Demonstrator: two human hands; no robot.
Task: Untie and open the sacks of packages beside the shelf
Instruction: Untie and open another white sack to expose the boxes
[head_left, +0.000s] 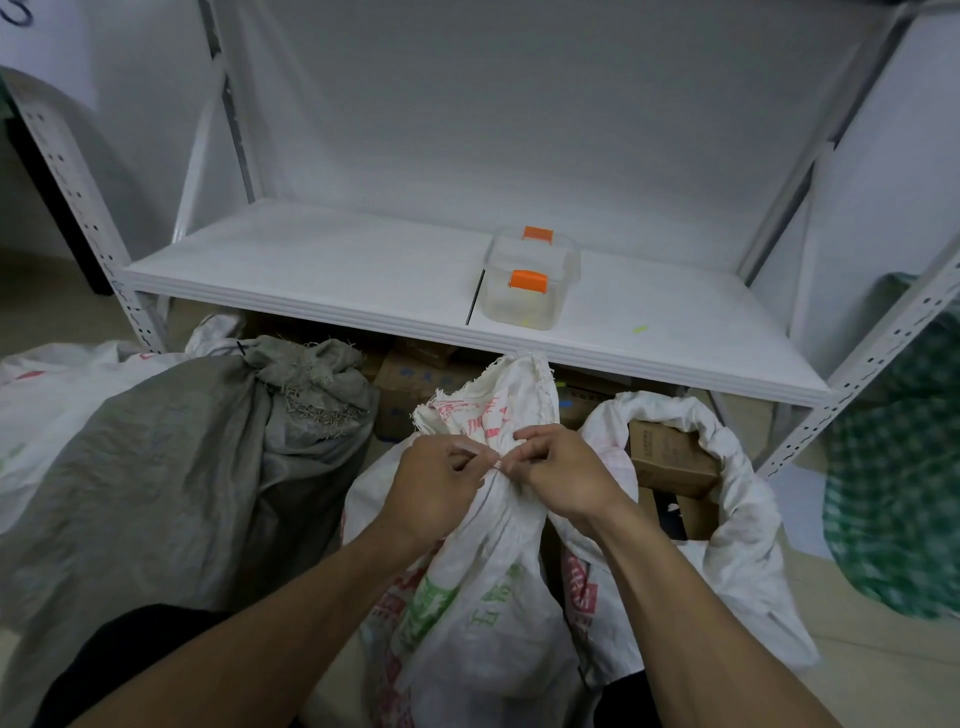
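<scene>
A white woven sack (483, 587) with red and green print stands in front of me, its neck bunched and bound by a thin white tie (497, 464). My left hand (434, 488) and my right hand (558, 475) meet at that neck, and both pinch the tie between thumb and fingers. The frayed sack mouth (493, 400) sticks up above my hands. To the right, a second white sack (727, 519) gapes open and shows brown cardboard boxes (670, 457). On the left a grey sack (156, 467) stands with its neck bunched shut.
A white metal shelf (363, 270) stands just behind the sacks, with a clear plastic box (530, 280) with orange clasps on it. Cardboard boxes (410, 379) lie under the shelf. Another white sack (41, 405) sits far left and a green checked bag (898, 467) far right.
</scene>
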